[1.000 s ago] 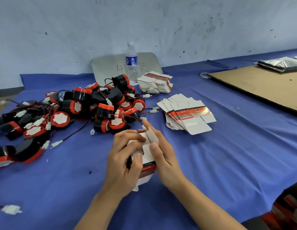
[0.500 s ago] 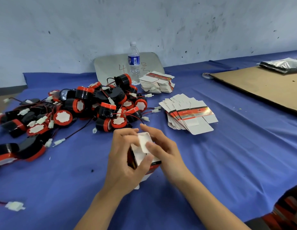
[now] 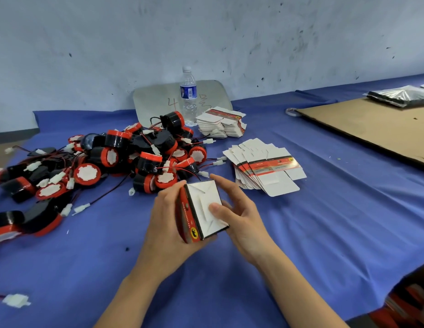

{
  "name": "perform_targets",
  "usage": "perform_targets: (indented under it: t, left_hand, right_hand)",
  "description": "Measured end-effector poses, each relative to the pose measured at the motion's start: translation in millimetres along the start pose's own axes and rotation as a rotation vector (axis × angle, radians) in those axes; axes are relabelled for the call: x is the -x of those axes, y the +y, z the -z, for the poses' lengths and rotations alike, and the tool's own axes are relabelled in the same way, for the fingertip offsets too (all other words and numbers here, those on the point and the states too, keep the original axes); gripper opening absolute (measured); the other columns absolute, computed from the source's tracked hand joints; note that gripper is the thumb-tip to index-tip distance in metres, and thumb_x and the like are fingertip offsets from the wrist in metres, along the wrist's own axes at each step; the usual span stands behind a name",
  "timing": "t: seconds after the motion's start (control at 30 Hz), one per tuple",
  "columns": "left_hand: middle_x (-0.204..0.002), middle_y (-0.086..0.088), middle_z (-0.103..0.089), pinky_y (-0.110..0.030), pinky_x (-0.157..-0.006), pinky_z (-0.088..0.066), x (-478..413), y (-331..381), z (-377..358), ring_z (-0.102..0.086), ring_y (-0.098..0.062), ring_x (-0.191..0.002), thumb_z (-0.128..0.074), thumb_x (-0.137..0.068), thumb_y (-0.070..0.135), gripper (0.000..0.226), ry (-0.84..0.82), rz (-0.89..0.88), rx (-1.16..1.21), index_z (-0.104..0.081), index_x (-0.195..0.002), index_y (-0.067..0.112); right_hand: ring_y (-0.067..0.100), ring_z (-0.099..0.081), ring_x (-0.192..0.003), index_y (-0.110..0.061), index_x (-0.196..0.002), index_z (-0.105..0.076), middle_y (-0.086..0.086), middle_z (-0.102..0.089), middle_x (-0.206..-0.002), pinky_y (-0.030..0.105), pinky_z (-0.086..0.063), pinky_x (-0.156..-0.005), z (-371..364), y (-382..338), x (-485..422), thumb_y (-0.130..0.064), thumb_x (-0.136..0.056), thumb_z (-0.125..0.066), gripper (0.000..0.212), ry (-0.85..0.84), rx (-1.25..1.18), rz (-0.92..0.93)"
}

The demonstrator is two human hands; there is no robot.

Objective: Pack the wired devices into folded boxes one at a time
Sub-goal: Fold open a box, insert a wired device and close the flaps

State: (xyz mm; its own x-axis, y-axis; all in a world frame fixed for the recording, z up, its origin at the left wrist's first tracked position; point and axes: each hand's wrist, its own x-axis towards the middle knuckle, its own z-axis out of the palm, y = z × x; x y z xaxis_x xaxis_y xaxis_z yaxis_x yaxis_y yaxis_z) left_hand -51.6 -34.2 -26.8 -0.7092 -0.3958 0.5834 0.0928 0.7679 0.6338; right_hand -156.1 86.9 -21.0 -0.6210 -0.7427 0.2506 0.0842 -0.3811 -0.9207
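1. Folded box [image 3: 201, 197]: held just off the cloth on the near side of the device pile [image 3: 126, 159], with its white flap end turned up. The flaps look tucked and interlocked. I cannot tell whether a device is inside.
2. Left hand [image 3: 167, 223]: curled round the box's red printed side, fingers underneath.
3. Right hand [image 3: 244, 221]: wrapped round the opposite side, thumb pressed flat on the flap end.
4. Handling, as a judgement: thin card, light, with walls that crush easily and a glossy print that is a little slick. It is best held by the two side panels. Press the flap end only lightly, as it would buckle inward.
5. Flat box blanks [image 3: 265, 166]: fanned out just right of the pile. A second stack [image 3: 220, 123] sits at the pile's far right, and a water bottle [image 3: 188, 98] stands upright just behind the pile.
6. Room: open blue cloth [image 3: 301, 233] lies near and right of the pile. A cardboard sheet [image 3: 372, 129] lies well right, and the table edge drops off nearer than it. Loose wires trail from the pile's near side and may snag.
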Motion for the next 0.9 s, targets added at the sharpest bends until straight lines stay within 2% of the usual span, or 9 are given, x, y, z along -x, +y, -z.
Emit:
perform_targets:
  t: [0.1, 0.23, 0.33, 0.4, 0.5, 0.6, 0.73, 0.8, 0.9]
  left_hand:
    - [-0.137, 0.016, -0.033, -0.051, -0.101, -0.044, 0.1, 0.7, -0.5, -0.041, -0.019, -0.13, -0.088, -0.059, 0.041, 0.102, 0.084, -0.076, -0.073, -0.027, -0.14, 0.028]
    - [-0.134, 0.008, -0.037, -0.057, -0.097, -0.044, 2.0, 3.0, -4.4, -0.041, -0.02, -0.126, -0.09, -0.061, 0.029, 0.095, 0.103, -0.052, -0.107, -0.031, -0.135, 0.025]
    - [-0.133, -0.004, -0.045, -0.057, -0.095, -0.044, 1.5, 3.1, -7.0, -0.038, -0.016, -0.125, -0.092, -0.062, 0.022, 0.093, 0.106, -0.05, -0.147, -0.033, -0.135, 0.02]
    - [-0.133, -0.006, -0.045, -0.056, -0.096, -0.044, 1.5, 2.5, -8.0, -0.037, -0.016, -0.125, -0.091, -0.062, 0.022, 0.093, 0.116, -0.078, -0.179, -0.034, -0.136, 0.018]
    - [-0.134, -0.006, -0.044, -0.053, -0.098, -0.043, 1.1, 1.2, -8.3, -0.038, -0.017, -0.126, -0.087, -0.066, 0.029, 0.09, 0.129, -0.099, -0.19, -0.034, -0.137, 0.015]
    - [-0.135, -0.001, -0.04, -0.045, -0.102, -0.039, 0.7, 2.0, -8.6, -0.036, -0.016, -0.128, -0.074, -0.071, 0.044, 0.084, 0.131, -0.111, -0.198, -0.032, -0.138, 0.016]
    - [-0.134, 0.003, -0.039, -0.048, -0.101, -0.041, 0.1, 2.6, -10.3, -0.035, -0.012, -0.128, -0.088, -0.064, 0.028, 0.092, 0.128, -0.092, -0.204, -0.033, -0.137, 0.018]
    - [-0.135, 0.004, -0.037, -0.05, -0.1, -0.042, -0.3, 4.9, -10.0, -0.035, -0.013, -0.127, -0.088, -0.063, 0.03, 0.094, 0.131, -0.091, -0.192, -0.032, -0.138, 0.019]
    - [-0.136, 0.009, -0.034, -0.056, -0.097, -0.044, 1.5, 6.7, -7.5, -0.036, -0.015, -0.128, -0.08, -0.06, 0.036, 0.093, 0.126, -0.089, -0.135, -0.03, -0.138, 0.024]
  right_hand:
    - [0.023, -0.064, -0.098, -0.037, -0.117, -0.062, 0.005, -0.068, -0.118, 0.037, -0.053, -0.082, -1.8, 1.4, -0.6, -0.022, -0.073, -0.074, 0.048, -0.035, 0.008, -0.052]
    - [0.016, -0.066, -0.089, -0.034, -0.12, -0.056, 0.003, -0.072, -0.105, 0.029, -0.054, -0.075, -3.6, 2.8, 2.0, -0.014, -0.079, -0.068, 0.047, 0.0, 0.085, -0.02]
    - [0.017, -0.064, -0.105, -0.029, -0.135, -0.05, 0.005, -0.067, -0.12, 0.033, -0.054, -0.087, -7.0, 3.5, 3.3, -0.013, -0.083, -0.064, 0.057, 0.025, 0.16, 0.026]
    - [0.013, -0.06, -0.117, -0.027, -0.142, -0.044, 0.0, -0.062, -0.131, 0.03, -0.051, -0.094, -8.0, 4.5, 3.6, -0.01, -0.086, -0.062, 0.061, 0.044, 0.2, 0.057]
    - [0.005, -0.058, -0.118, -0.028, -0.145, -0.038, -0.011, -0.061, -0.131, 0.022, -0.049, -0.092, -7.3, 7.4, 3.6, -0.001, -0.092, -0.059, 0.063, 0.031, 0.212, 0.066]
    - [0.002, -0.059, -0.115, -0.029, -0.144, -0.037, -0.019, -0.064, -0.124, 0.018, -0.048, -0.089, -6.5, 9.9, 2.9, 0.0, -0.093, -0.057, 0.063, 0.035, 0.219, 0.074]
    - [0.004, -0.057, -0.12, -0.033, -0.141, -0.041, -0.01, -0.061, -0.132, 0.017, -0.046, -0.092, -6.6, 10.4, 2.7, -0.003, -0.09, -0.057, 0.062, 0.071, 0.223, 0.098]
    - [0.007, -0.054, -0.124, -0.036, -0.138, -0.045, -0.006, -0.059, -0.136, 0.02, -0.046, -0.096, -5.7, 8.8, 1.2, -0.006, -0.087, -0.055, 0.06, 0.066, 0.202, 0.092]
    - [0.019, -0.052, -0.128, -0.029, -0.137, -0.051, -0.003, -0.06, -0.134, 0.036, -0.042, -0.104, -1.6, 6.3, -2.1, -0.009, -0.082, -0.049, 0.058, 0.019, 0.071, -0.003]
